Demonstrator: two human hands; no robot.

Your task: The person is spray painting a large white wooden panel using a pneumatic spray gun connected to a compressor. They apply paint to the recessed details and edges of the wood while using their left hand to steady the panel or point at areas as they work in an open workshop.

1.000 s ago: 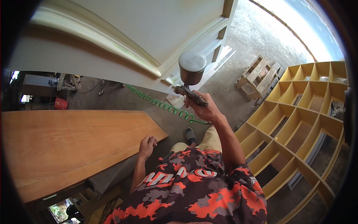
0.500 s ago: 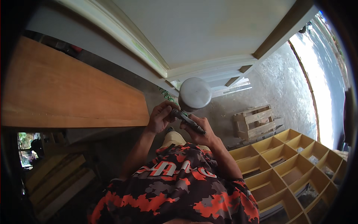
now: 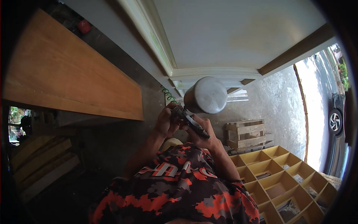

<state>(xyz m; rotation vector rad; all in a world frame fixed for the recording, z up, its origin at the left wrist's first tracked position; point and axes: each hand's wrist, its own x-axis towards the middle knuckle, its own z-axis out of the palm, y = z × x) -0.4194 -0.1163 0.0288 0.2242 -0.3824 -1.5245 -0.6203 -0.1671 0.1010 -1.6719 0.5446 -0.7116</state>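
Observation:
A spray gun with a dark, worn metal body is held in front of my torso. Its round silver paint cup tilts toward the upper right. My right hand wraps round the gun's handle. Pinched at the gun's other end, by a small knob-like part, is my left hand; its fingertips are partly hidden. A green coiled air hose hangs beyond my left hand, and where it joins the gun cannot be seen.
A large pale panelled cabinet stands ahead. To the left lies a brown wooden board. On the right are a wooden pallet crate and a yellow compartmented frame on the concrete floor. A car is outside.
The view has shifted, bringing the car into sight at the right. The cup has tipped further right and shows more of its round end. Both hands keep hold of the gun.

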